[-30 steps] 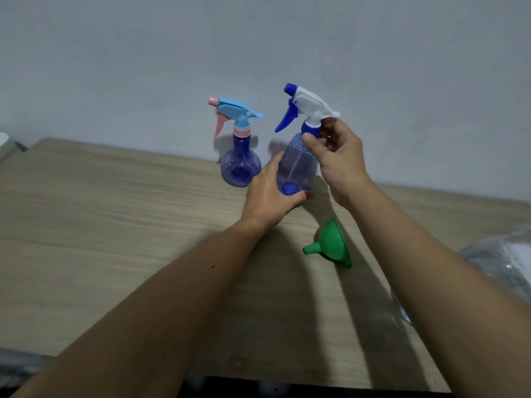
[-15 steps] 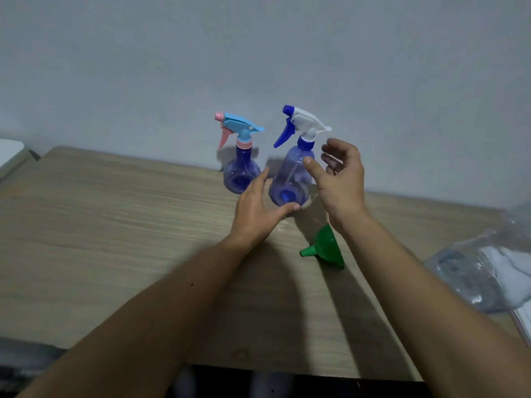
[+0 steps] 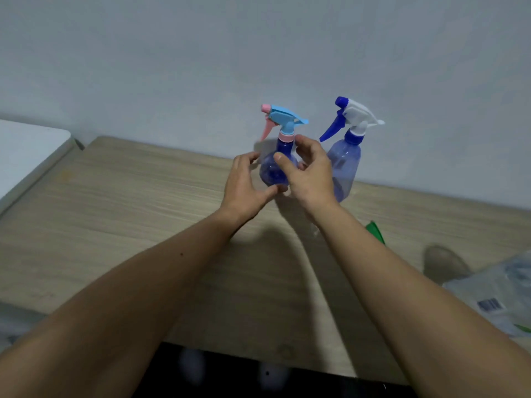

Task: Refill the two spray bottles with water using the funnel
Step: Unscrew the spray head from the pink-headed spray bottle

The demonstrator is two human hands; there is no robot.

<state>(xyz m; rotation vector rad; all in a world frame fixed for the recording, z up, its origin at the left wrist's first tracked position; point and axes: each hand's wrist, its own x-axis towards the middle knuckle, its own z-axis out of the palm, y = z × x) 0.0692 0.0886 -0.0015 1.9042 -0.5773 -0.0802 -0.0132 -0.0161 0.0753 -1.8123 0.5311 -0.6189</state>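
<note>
A round blue spray bottle [image 3: 274,175] with a pink and light-blue trigger head stands near the wall. Both hands are cupped around it. My left hand [image 3: 244,183] is at its left side with fingers spread and the thumb at its base. My right hand [image 3: 311,175] is at its right side, thumb across the front and fingers by the neck, not closed on it. A taller blue spray bottle [image 3: 346,160] with a white and dark-blue head stands free just to the right. Only a sliver of the green funnel [image 3: 375,231] shows behind my right forearm.
The wooden table [image 3: 129,219] runs along a grey wall. A clear plastic water bottle [image 3: 500,297] with a label lies at the right edge. A white surface [image 3: 26,150] adjoins the table at the far left.
Both hands let go of the white-headed bottle, which now stands by the wall, and moved left to the pink-headed bottle. The view shifted left, hiding most of the funnel.
</note>
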